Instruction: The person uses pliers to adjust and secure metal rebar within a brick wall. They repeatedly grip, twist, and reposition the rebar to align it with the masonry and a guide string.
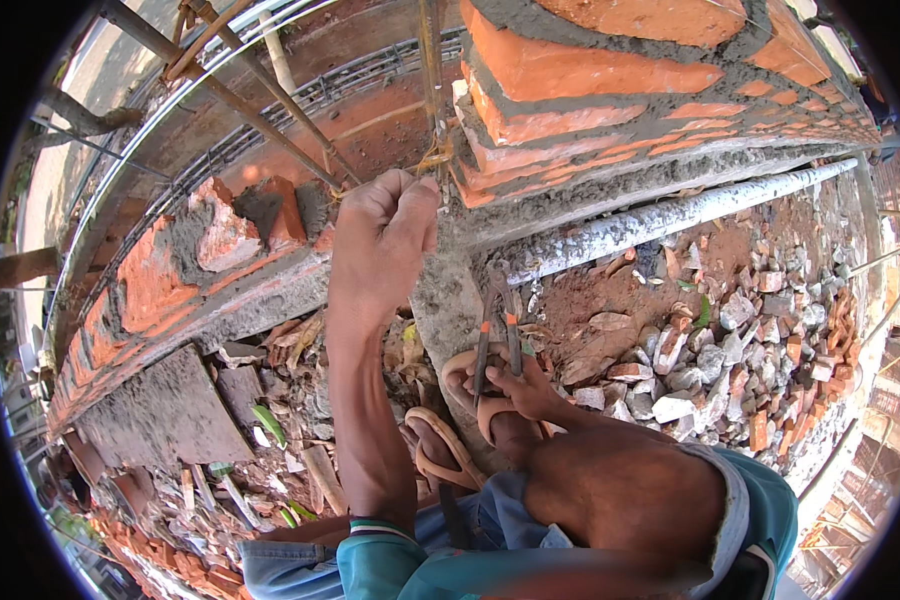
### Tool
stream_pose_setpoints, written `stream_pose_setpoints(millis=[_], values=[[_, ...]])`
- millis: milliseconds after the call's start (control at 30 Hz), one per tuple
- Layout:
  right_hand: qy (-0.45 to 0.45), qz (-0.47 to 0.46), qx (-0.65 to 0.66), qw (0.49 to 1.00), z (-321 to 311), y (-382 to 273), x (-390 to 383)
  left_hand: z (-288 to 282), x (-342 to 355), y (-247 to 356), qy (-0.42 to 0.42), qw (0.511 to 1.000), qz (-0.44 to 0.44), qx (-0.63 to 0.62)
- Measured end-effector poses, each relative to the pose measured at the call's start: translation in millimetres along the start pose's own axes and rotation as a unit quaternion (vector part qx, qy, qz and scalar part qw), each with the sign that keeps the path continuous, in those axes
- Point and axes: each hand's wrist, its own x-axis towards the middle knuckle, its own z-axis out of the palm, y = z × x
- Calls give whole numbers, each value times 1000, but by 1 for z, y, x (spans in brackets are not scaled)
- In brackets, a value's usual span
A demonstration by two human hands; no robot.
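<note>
The teal sleeve (375,560) was closest to the lens, down at the lower edge, with a bare bent knee (620,490) and rolled-up jeans (290,570) right by it. The left hand (382,225) was reaching out front, near an upright steel rod (430,60) with a bit of yellowish wire (433,158) around it. That grip had thumb and curled fingers together, but I honestly couldn't tell if any wire was pinched in there.

The right hand (520,390) was lower, just past the knee, its grip clamped on the handles of some pincers (483,340) with orange bands. The handles stood a little apart and the head pointed away, over by the near end of a splattered white pipe (670,215). Couldn't make out how the jaws sat.

Ahead on the right was a brick wall (590,75) with gray mortar, and on the left a lower run of bricks (155,285). A heap of rubble (710,375) sat below the pipe. Both feet were in tan sandals (467,468).
</note>
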Motion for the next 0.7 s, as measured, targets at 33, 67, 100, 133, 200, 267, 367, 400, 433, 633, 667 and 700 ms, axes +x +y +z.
stream_pose_setpoints(millis=[33, 67, 100, 133, 200, 267, 367, 400, 433, 633, 667, 700], values=[[2, 6, -3, 1000, 0, 0, 0, 3, 2, 1, -1, 994, -63, -88], [2, 9, -2, 1000, 0, 1, 1, 7, 6, 4, 5, 991, -27, -129], [10, 12, -7, 1000, 0, 2, 1, 12, 10, 7, 12, 986, -18, -164], [16, 12, -10, 1000, 0, 2, 1, 16, 15, 11, 19, 980, -7, -199], [15, 11, -5, 1000, -1, 3, 1, 19, 21, 17, 59, 958, 16, -281], [5, 13, 19, 1000, -1, 2, -1, 11, 17, 12, 54, 904, 45, -421], [-4, 12, -68, 998, 0, -7, -1, -28, -16, -24, -145, 863, 99, -473], [-18, -12, -110, 994, 1, -11, 0, -45, -37, -43, -174, 931, 78, -312], [-34, -35, -152, 987, 2, -18, 3, -61, -56, -63, -217, 960, 78, -162], [-79, 62, -139, 985, 17, -58, 49, -101, -121, -155, -33, 847, -283, 450], [-112, 88, -102, 985, 22, -61, 59, -97, -120, -160, -17, 876, -264, 404], [-93, 156, -61, 981, 28, -59, 68, -90, -116, -164, 3, 889, -275, 366]])
